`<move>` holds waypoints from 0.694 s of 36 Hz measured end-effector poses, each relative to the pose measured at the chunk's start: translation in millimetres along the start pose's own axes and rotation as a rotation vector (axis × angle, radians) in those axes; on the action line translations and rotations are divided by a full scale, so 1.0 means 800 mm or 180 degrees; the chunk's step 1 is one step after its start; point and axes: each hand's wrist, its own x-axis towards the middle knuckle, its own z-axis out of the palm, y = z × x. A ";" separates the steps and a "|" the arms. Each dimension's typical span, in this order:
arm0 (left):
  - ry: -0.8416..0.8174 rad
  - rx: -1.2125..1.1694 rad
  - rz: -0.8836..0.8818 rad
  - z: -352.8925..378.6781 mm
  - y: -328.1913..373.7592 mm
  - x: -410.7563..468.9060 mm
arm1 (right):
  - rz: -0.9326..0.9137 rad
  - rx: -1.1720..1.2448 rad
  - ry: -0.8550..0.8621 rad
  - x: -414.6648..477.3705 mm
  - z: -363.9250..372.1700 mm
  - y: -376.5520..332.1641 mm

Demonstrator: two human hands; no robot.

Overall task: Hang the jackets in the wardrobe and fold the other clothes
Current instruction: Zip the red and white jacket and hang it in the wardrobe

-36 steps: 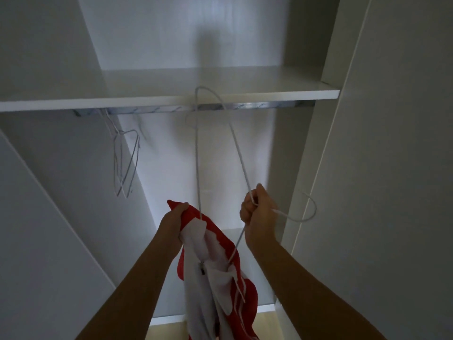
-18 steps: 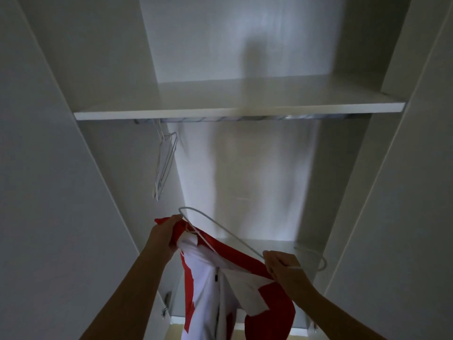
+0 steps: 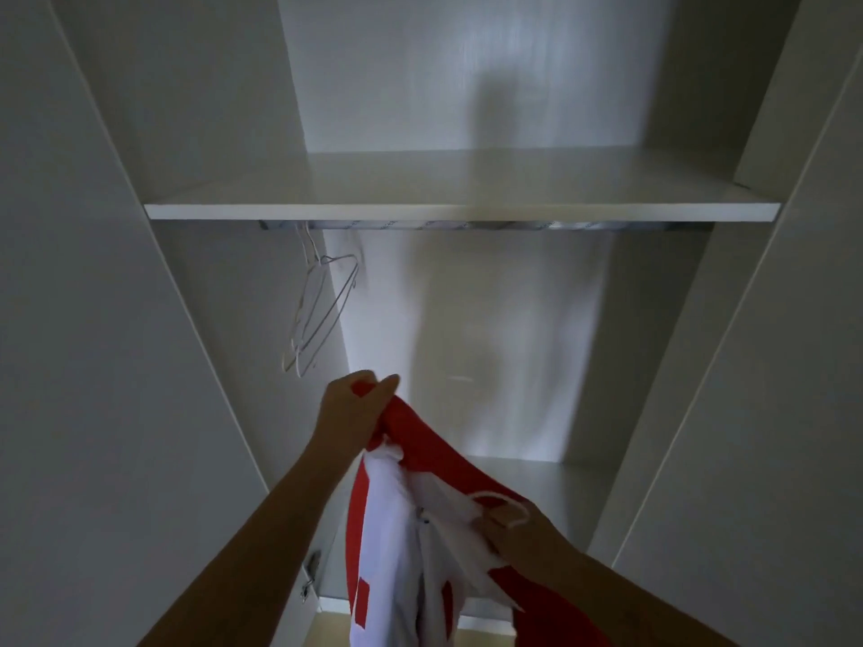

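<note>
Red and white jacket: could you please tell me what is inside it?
Only the white wire hanger's hook shows, gripped by the right hand; the jacket covers the rest of the hanger.

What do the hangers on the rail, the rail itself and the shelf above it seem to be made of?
The hangers look like thin wire with a white coating: slim bent outlines. The rail seems polished metal, given its bright streaky reflections. The shelf looks like white laminated board, smooth with a soft sheen and a square edge; its core cannot be told.
</note>
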 end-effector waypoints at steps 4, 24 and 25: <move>-0.0219 0.0116 0.0034 0.014 0.020 0.003 | 0.0211 -0.0479 0.0040 0.033 -0.028 -0.026; -0.1444 0.0119 -0.0732 0.060 -0.037 0.046 | -0.0161 -0.0494 0.0550 0.074 -0.151 -0.072; -0.1344 0.0567 -0.0497 0.065 -0.039 0.056 | -0.0144 -0.0496 0.0605 0.077 -0.155 -0.072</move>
